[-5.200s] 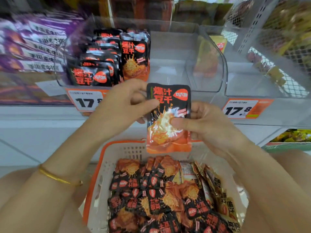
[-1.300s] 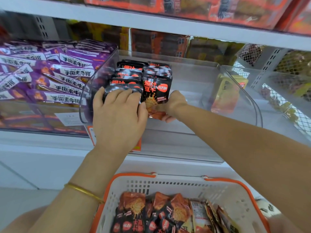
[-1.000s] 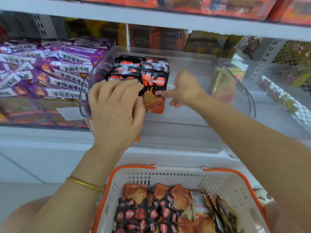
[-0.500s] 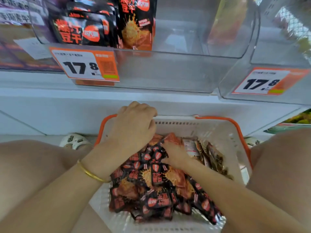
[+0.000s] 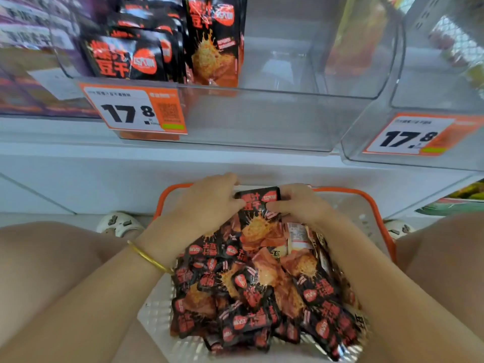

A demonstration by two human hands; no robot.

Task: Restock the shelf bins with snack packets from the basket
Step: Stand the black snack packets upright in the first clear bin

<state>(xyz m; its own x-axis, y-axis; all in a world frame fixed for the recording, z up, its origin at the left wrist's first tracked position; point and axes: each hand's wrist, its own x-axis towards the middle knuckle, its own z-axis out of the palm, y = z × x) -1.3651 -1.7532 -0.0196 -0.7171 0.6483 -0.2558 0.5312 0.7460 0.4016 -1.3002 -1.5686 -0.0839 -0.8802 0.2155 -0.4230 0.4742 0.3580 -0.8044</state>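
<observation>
Snack packet [image 5: 258, 205], black and orange, is upright over the pile of packets [image 5: 256, 292] at the basket's [image 5: 348, 192] far end. Left hand [image 5: 209, 203] and right hand [image 5: 296, 205] each keep a pinching grip on its upper sides. Above, the clear shelf bin [image 5: 262, 121] has matching packets [image 5: 212, 40] at its left.

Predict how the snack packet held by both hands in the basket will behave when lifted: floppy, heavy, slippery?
Probably floppy: the packet is a thin, crinkled pouch. Likely light: the left hand and right hand pinch only its top. Its glossy film may slip.
</observation>
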